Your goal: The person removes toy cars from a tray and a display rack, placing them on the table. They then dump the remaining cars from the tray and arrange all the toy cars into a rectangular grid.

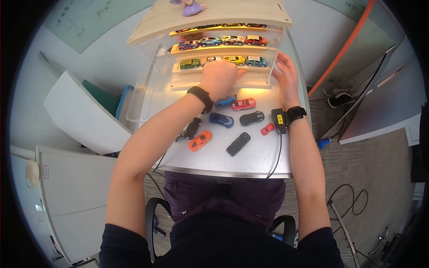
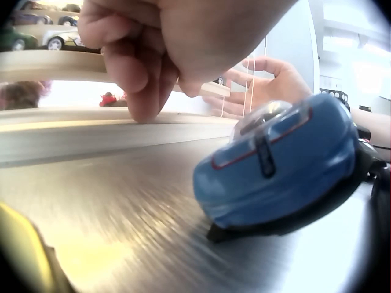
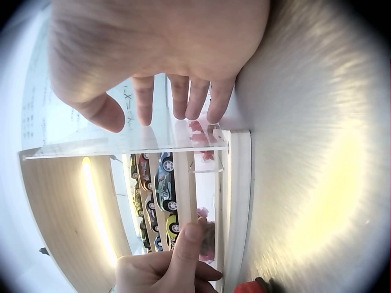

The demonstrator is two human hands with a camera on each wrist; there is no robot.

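Observation:
My left hand (image 1: 220, 79) reaches to the front of a lit display case with wooden shelves (image 1: 176, 68). Its fingers bend downward, fingertips right at the wooden base board (image 2: 201, 127); I cannot tell whether they pinch anything small. Beside the thumb, in the right wrist view, is a brown and pink figure (image 3: 208, 239) low in the case. My right hand (image 1: 287, 80) is at the case's right side, fingers extended to the clear side panel (image 3: 131, 146). A blue toy car (image 2: 278, 165) stands close below the left wrist, touching a red toy car (image 1: 243, 104).
Several toy cars line the shelves, a yellow one (image 1: 234, 60) among them. On the metal table (image 1: 192, 164) lie more, including an orange car (image 1: 199, 141), a black car (image 1: 238, 144) and a small red car (image 1: 267, 129). A purple figurine (image 1: 191, 8) tops the case. A cable (image 1: 280, 154) hangs from the right wrist.

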